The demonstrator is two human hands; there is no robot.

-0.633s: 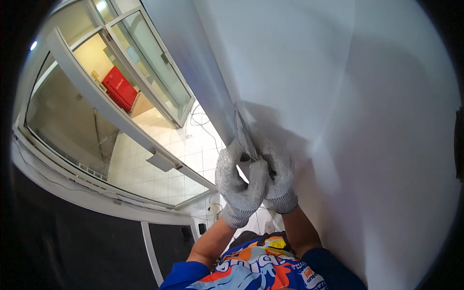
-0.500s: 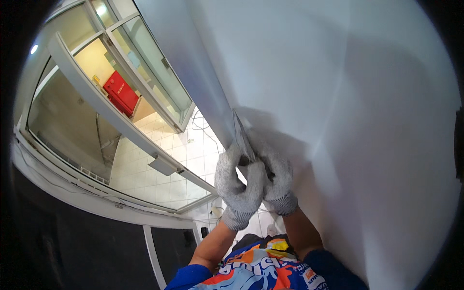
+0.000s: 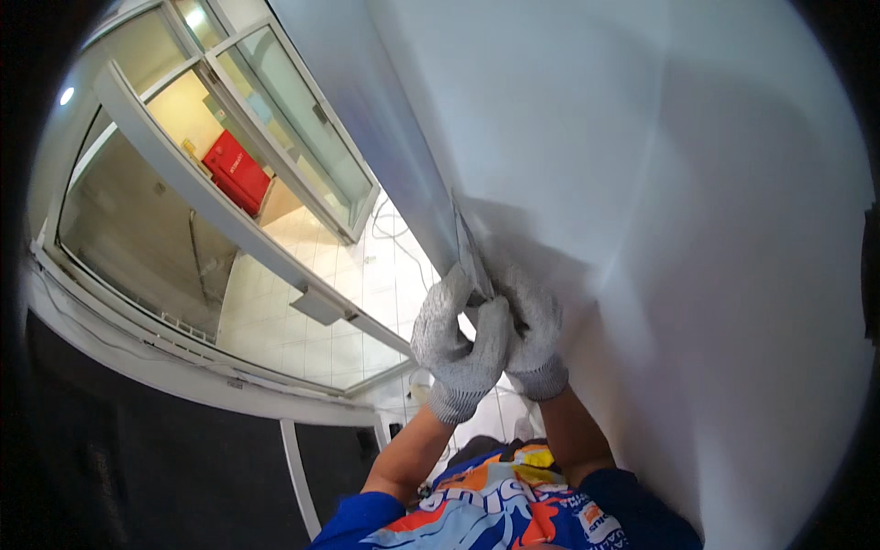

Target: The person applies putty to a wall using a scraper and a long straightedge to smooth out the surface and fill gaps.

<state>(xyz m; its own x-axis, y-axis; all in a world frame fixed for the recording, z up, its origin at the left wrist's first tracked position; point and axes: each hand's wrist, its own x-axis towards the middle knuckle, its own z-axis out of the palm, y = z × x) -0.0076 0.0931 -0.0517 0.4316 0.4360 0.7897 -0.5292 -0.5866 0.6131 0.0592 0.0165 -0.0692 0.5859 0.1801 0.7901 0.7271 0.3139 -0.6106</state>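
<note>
Both my hands wear grey knit gloves with ribbed dark cuffs, and they are closed together at the edge of a smooth white wall [image 3: 550, 119]. Between them they grip a thin grey metal blade [image 3: 470, 252], seen nearly edge-on, like a putty knife or scraper. Its narrow tip points up and away and appears to meet the wall's corner. My left hand [image 3: 463, 335] pinches the blade's near end with thumb and fingers. Close beside it, my right hand [image 3: 530, 325] wraps the same end from the right. Any handle is hidden by the gloves.
Left of the wall's bluish-grey side face [image 3: 371, 101] are glass doors in pale metal frames [image 3: 266, 247]. A red cabinet [image 3: 236, 172] stands beyond them. Cables [image 3: 390, 229] lie on the white tiled floor [image 3: 312, 330]. Dark panels [image 3: 165, 440] are at the lower left.
My hands and the blade sit slightly farther right in the picture, and the wall edge and doors have shifted right as well. The grip looks the same.
</note>
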